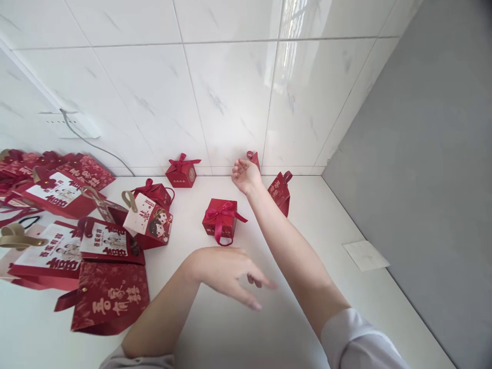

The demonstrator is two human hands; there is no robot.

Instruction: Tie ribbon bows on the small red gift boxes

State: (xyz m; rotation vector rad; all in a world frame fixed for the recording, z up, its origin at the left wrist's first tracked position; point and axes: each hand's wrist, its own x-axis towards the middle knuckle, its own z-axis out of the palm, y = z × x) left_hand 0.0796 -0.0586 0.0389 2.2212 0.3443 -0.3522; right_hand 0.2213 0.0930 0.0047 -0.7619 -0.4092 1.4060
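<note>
My left hand (229,274) hovers over the white counter with thumb and fingers apart, holding nothing. Just beyond it sits a small red gift box (220,219) tied with a crimson ribbon bow. My right hand (246,177) reaches toward the tiled wall, palm turned up and fingers loosely bent, with no object visible in it. Partly hidden behind that hand is a red box with a ribbon loop (255,160); whether they touch I cannot tell. Beside my right forearm stands a red gift bag (280,193) with a loop handle.
Another bow-tied red box (182,170) stands against the wall. On the left, several red and white gift boxes (111,297) crowd together, some with tan handles. A grey cable (96,146) hangs from a wall socket (73,126). A pale square plate (366,255) lies at the counter's right edge.
</note>
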